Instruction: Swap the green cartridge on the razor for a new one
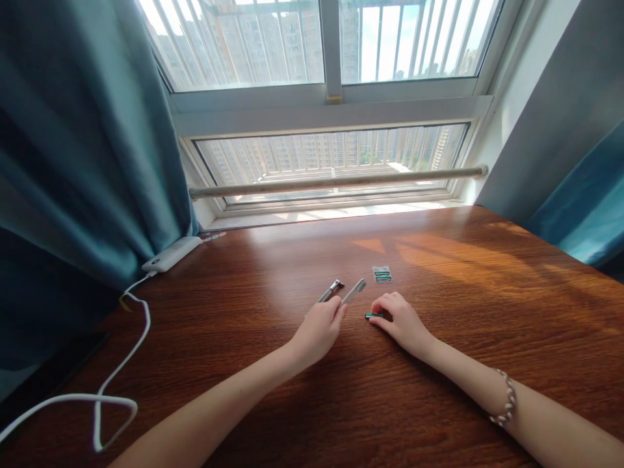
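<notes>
My left hand [319,328] is closed around a pale toothbrush [351,292], its dark-bristled head pointing up and to the right. Just beyond that hand is a silver razor [329,292] with a dark end. The hand hides its lower part, so I cannot tell whether it lies on the table or is also held. Between thumb and fingers, my right hand [400,323] pinches a small green and black razor cartridge [374,316] close to the tabletop. A clear case [383,273] with green-striped razor cartridges lies a little beyond the right hand.
The brown wooden table [253,403] reaches back to the window. On its left a white power bank [173,254] lies against the blue curtain [112,143], with a white cable [141,338] trailing forward. A horizontal rail [341,182] crosses the window.
</notes>
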Motion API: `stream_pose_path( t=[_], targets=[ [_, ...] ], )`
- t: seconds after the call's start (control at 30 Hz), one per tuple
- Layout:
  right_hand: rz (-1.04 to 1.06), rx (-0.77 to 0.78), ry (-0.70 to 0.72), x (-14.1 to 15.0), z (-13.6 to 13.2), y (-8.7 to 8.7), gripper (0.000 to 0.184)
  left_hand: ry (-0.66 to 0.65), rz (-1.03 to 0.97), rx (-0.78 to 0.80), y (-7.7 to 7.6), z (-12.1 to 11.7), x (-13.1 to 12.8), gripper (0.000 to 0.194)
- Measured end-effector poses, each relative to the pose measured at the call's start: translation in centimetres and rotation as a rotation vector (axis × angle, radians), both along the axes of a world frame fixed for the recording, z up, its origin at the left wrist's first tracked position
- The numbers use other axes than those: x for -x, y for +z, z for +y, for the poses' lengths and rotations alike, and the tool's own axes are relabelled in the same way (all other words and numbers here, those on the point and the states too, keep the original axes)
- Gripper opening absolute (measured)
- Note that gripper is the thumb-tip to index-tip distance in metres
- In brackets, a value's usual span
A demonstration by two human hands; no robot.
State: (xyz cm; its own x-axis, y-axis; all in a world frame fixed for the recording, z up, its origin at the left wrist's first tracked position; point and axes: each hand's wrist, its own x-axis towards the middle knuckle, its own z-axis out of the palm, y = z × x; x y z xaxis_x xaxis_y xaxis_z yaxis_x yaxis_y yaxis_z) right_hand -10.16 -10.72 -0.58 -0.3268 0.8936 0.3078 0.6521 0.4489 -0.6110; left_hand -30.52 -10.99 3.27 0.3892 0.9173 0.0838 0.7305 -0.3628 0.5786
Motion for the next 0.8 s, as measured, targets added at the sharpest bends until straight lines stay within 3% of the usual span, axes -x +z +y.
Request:
stream_pose_path(
  t=[0.23, 0.43, 0.53, 0.63, 0.7, 0.8],
  targets=[
    [0.016, 0.001, 0.005, -0.1, -0.1, 0.1, 0.009, 0.037, 0.301, -0.104, -0.2, -2.6, 0.3, 0.033],
    [0.057, 0.089, 0.086, 0.0, -0.7, 0.7, 0.002, -0.001, 0.472, -0.174, -0.8, -5.0, 1.0, 0.024],
    [0.100, 0.133, 0.088, -0.2, -1.8, 1.5, 0.013, -0.043, 0.535, -0.253, -0.8, -5.8, 0.9, 0.022],
    [0.140, 0.121, 0.023, -0.8, -5.4, 2.6, 0.019, -0.080, 0.570, -0.322, -1.0, -6.1, 0.8, 0.023],
    [0.079, 0.146, 0.069, -1.3, -9.2, 3.0, 0.013, -0.093, 0.588, -0.345, -1.2, -6.0, 0.7, 0.022],
    [0.004, 0.182, 0.031, -1.8, -14.9, 3.1, 0.012, -0.094, 0.618, -0.371, -1.6, -5.5, 0.7, 0.020]
  ],
)
